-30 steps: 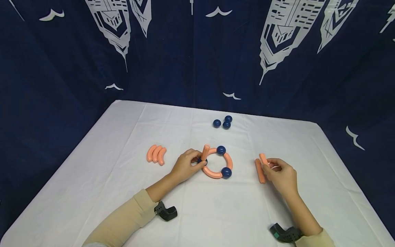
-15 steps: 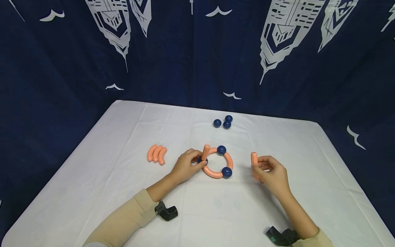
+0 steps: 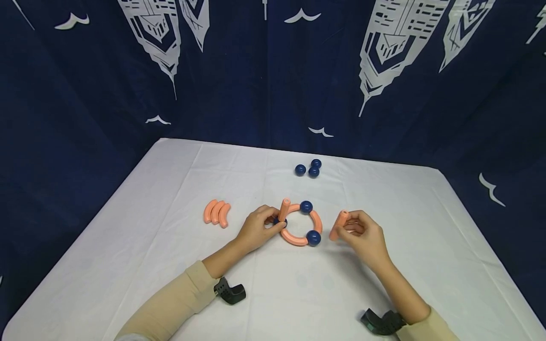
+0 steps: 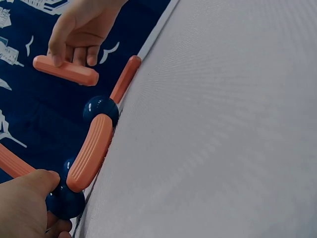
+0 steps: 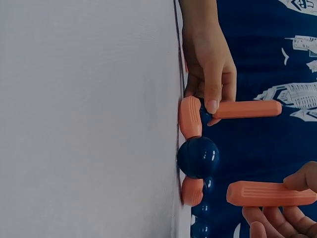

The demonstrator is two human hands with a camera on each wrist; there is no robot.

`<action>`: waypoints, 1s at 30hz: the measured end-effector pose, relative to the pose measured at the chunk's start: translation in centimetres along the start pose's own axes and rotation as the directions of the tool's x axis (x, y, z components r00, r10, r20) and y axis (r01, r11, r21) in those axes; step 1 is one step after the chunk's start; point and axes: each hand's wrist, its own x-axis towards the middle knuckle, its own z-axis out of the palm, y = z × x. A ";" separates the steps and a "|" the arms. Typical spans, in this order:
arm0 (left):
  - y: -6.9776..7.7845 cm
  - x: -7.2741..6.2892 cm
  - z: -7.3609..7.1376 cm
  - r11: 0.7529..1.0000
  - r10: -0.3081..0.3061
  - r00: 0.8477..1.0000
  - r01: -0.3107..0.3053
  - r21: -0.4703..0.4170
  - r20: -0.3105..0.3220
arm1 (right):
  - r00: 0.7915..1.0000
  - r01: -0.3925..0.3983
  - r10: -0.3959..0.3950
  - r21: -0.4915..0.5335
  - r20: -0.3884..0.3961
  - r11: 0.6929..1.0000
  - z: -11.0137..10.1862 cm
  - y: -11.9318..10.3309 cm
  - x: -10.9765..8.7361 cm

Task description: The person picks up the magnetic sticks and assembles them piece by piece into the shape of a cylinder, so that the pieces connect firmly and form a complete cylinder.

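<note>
My left hand pinches the blue ball at the left of a ring. Curved orange pieces and blue balls make up this ring, which lies on the table. An orange rod stands up from the pinched ball. Two other ring balls show, a far one and a near one. Right of the ring, my right hand holds a straight orange rod between thumb and fingers, tilted and apart from the ring. Its lower side is partly covered by the thumb.
Several curved orange pieces lie side by side left of the ring. Loose blue balls sit near the far table edge. Another orange rod lies beyond the ring in the left wrist view. A dark patterned curtain hangs behind the white table.
My right hand has lifted the rod and carried it left towards the ring, tilting it. The rod lying beside it is now hidden in the head view. My left hand has stayed still.
</note>
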 end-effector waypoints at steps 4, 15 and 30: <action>0.0 0.0 0.0 1.000 0.001 1.000 -0.001 0.000 0.003 | 1.000 0.013 -0.013 0.020 0.016 1.000 0.4 -0.5 0.2; 0.1 0.0 -0.1 1.000 0.005 1.000 -0.005 0.002 0.001 | 0.999 0.044 -0.046 0.074 0.028 0.996 1.7 -1.2 0.5; 0.0 0.0 -0.1 1.000 -0.008 1.000 0.008 0.022 0.006 | 0.985 0.170 -0.172 0.043 0.034 0.984 2.9 -0.7 0.7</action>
